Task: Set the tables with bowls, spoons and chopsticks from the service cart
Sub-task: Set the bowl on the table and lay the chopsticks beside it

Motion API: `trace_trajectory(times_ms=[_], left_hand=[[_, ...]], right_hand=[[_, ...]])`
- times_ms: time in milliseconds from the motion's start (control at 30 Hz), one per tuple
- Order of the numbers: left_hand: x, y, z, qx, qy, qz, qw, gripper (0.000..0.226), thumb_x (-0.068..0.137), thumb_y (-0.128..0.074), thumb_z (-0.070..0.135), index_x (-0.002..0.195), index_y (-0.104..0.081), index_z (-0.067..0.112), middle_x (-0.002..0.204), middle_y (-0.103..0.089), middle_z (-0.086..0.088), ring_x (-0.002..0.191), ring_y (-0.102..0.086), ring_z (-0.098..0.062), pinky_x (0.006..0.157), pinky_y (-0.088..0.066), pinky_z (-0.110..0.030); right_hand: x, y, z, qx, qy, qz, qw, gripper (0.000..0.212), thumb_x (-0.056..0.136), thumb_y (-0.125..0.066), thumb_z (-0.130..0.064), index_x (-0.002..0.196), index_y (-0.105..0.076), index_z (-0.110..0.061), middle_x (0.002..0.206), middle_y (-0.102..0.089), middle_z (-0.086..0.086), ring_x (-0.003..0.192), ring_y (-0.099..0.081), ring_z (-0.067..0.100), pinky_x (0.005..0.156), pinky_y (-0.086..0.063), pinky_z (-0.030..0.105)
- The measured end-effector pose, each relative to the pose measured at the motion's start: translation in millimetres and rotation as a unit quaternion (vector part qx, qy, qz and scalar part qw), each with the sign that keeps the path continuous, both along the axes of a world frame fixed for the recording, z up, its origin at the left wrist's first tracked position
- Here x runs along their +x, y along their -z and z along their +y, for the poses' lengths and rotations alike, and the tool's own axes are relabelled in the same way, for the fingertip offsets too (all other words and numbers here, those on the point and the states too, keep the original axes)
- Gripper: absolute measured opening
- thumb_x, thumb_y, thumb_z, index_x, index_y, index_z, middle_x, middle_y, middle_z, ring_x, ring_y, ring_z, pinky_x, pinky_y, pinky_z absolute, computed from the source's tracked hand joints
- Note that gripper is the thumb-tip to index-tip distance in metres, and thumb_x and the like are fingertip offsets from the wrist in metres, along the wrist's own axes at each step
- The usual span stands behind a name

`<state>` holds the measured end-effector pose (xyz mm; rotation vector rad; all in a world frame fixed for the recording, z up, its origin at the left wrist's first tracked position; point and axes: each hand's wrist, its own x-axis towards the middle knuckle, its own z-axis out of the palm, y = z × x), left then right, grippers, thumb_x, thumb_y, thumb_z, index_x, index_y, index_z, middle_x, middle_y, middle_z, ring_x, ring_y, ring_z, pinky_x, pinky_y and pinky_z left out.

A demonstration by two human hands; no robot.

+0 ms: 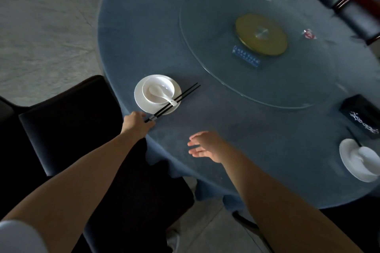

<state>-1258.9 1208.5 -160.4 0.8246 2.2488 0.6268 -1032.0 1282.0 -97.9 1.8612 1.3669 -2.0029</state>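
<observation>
A white plate (141,100) sits near the left edge of the round blue table (226,125). On it stands a white bowl (164,84) with a white spoon (158,92) inside. Black chopsticks (185,93) lie across the plate's right rim. My left hand (136,122) touches their near ends at the table edge; whether it grips them I cannot tell. My right hand (205,147) hovers open over the cloth, holding nothing. A second white plate with a bowl (357,160) and one chopstick end sits at the right edge, blurred.
A glass turntable (205,51) with a gold hub (261,34) fills the table's centre, carrying a blue card (245,56). A black box (362,115) lies at the right. Dark chairs stand at the near left (67,129) and the far right (349,4).
</observation>
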Motion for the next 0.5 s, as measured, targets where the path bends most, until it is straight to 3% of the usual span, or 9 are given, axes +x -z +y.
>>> trace_trajectory(times_ms=[100,233,367,500], left_hand=[[8,6,1,0.031,0.001,0.014,0.999,0.031,0.079,-0.074,0.035,0.105,-0.075,0.02,0.097,-0.073,-0.009,0.101,-0.062,-0.029,0.084,-0.047,-0.03],[16,12,3,0.053,0.005,0.033,0.998,0.017,0.083,-0.07,0.031,0.086,-0.074,0.014,0.083,-0.069,-0.015,0.095,-0.059,-0.036,0.082,-0.048,-0.036],[17,16,2,0.066,0.001,0.045,0.997,0.029,0.09,-0.062,0.028,0.069,-0.065,0.008,0.074,-0.066,-0.019,0.085,-0.058,-0.04,0.075,-0.049,-0.04],[16,20,2,0.083,-0.004,0.048,0.995,0.026,0.09,-0.061,0.026,0.074,-0.069,0.008,0.071,-0.066,-0.015,0.079,-0.059,-0.037,0.073,-0.05,-0.037]], right_hand=[[10,4,-6,0.003,-0.005,-0.011,1.0,0.026,0.1,-0.05,-0.006,0.124,-0.055,0.001,0.121,-0.064,0.02,0.093,-0.066,0.033,0.081,-0.057,0.039],[19,16,-21,0.006,-0.011,-0.014,1.0,0.027,0.101,-0.049,-0.008,0.125,-0.056,0.002,0.119,-0.065,0.019,0.092,-0.066,0.033,0.081,-0.058,0.039],[32,27,-34,-0.004,-0.017,-0.016,1.0,0.027,0.101,-0.05,-0.009,0.124,-0.057,0.001,0.116,-0.067,0.018,0.089,-0.068,0.033,0.079,-0.058,0.038],[42,30,-30,0.0,-0.006,-0.019,1.0,0.026,0.1,-0.051,-0.01,0.122,-0.059,0.001,0.116,-0.067,0.018,0.093,-0.069,0.036,0.086,-0.058,0.044]])
